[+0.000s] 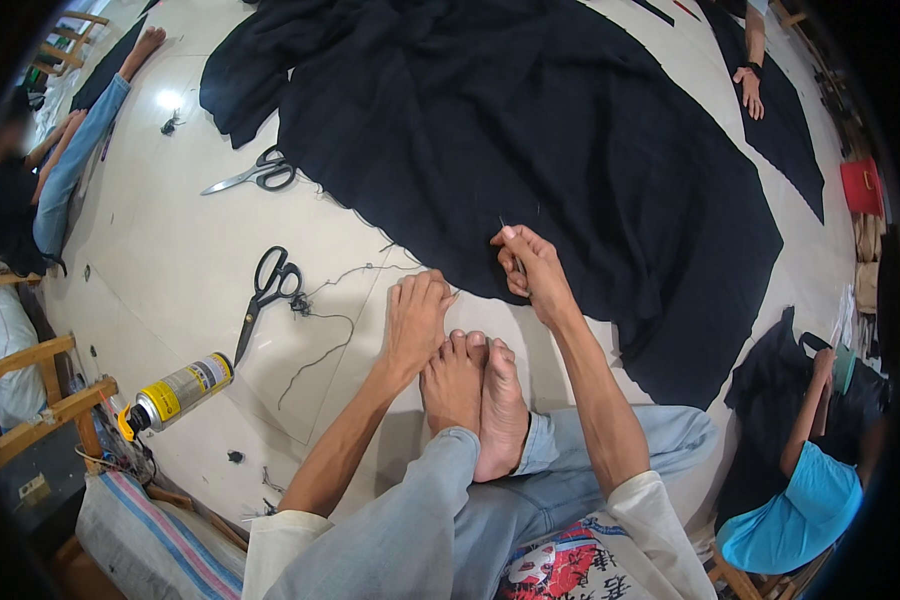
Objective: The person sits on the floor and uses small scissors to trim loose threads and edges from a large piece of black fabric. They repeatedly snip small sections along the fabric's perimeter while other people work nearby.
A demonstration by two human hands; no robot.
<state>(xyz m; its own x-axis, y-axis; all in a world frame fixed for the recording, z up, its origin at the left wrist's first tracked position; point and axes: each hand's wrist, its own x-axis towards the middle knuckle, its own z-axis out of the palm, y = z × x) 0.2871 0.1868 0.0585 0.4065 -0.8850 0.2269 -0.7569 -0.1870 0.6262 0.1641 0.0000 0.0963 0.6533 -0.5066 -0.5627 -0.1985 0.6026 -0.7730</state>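
A large sheet of black cloth [450,130] lies spread on the floor in front of me. My left hand [417,318] is closed at its near edge, fingers curled down on the hem beside my bare feet; the fingertips are partly hidden. Raised over the cloth, my right hand [532,268] pinches a thin needle [502,221] between thumb and forefinger. Dark thread [345,270] trails across the floor from near my left hand to a small tangle. To the left lie black-handled scissors [260,300] and, farther off, a second pair of scissors [260,175].
A yellow and grey spray can [180,390] lies left of my knees, near a wooden stool [45,385] and a striped sack [160,540]. People sit at the left, at the far right with another black cloth piece [785,150], and at the lower right in a blue shirt [795,510].
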